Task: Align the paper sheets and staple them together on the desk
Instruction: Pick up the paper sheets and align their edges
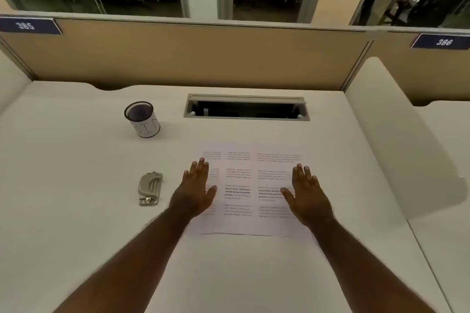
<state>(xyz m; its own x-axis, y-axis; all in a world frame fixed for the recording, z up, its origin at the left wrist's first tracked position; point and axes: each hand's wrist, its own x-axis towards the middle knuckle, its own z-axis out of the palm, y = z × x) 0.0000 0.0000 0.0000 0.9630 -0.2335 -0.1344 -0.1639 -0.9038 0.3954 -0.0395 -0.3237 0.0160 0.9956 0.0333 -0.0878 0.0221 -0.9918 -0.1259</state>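
Printed paper sheets [241, 190] lie flat in the middle of the white desk [76, 223], fanned sideways so they overlap unevenly. My left hand [197, 187] rests flat on the left edge of the sheets, fingers straight and close together. My right hand [305, 194] lies flat on the right side of the sheets, palm down. Neither hand holds anything. A grey metal stapler [149, 188] sits on the desk a little left of my left hand, apart from the papers.
A black mesh pen cup [142, 119] with a white wrap stands at the back left. A cable slot [246, 107] opens in the desk behind the sheets. Tan partition walls [190, 56] close the back; a white divider [396, 140] bounds the right side.
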